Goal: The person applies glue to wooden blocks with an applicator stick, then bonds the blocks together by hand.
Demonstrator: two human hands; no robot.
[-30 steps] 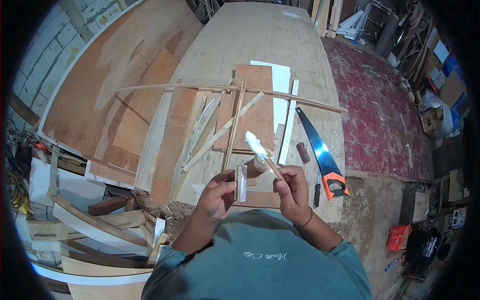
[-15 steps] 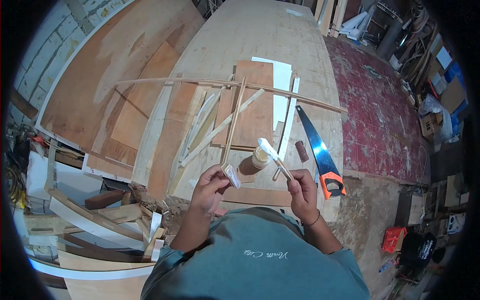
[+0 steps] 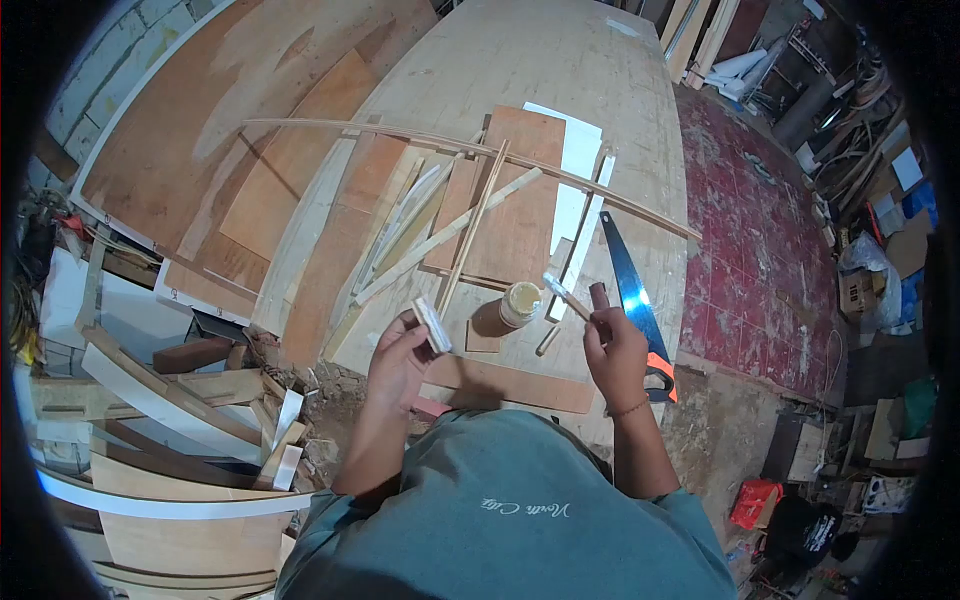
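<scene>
My left hand (image 3: 396, 365) is closed around a small pale wooden piece (image 3: 432, 326) with a whitish face, held upright above the table's near edge. In my right hand (image 3: 616, 352) is a thin wooden stick (image 3: 572, 299), its far end coated with a white paste. That end points left, just right of an open jar (image 3: 520, 304) with pale contents. A hand saw (image 3: 632, 285) with an orange and black handle lies beside my right hand. Partly behind that hand stands a brown roll-shaped piece (image 3: 599, 295).
On the plywood table (image 3: 480, 60) lie a reddish-brown board (image 3: 520, 200), a long thin strip (image 3: 420, 137) across it, several narrow slats (image 3: 405, 225) and a white sheet (image 3: 580, 145). Curved wooden frames (image 3: 170, 400) are piled at left. Red flooring (image 3: 740, 230) extends to the right.
The wooden piece in my left hand has turned more upright and risen a little. My right hand has moved right and up, taking the stick's coated end away from above the jar.
</scene>
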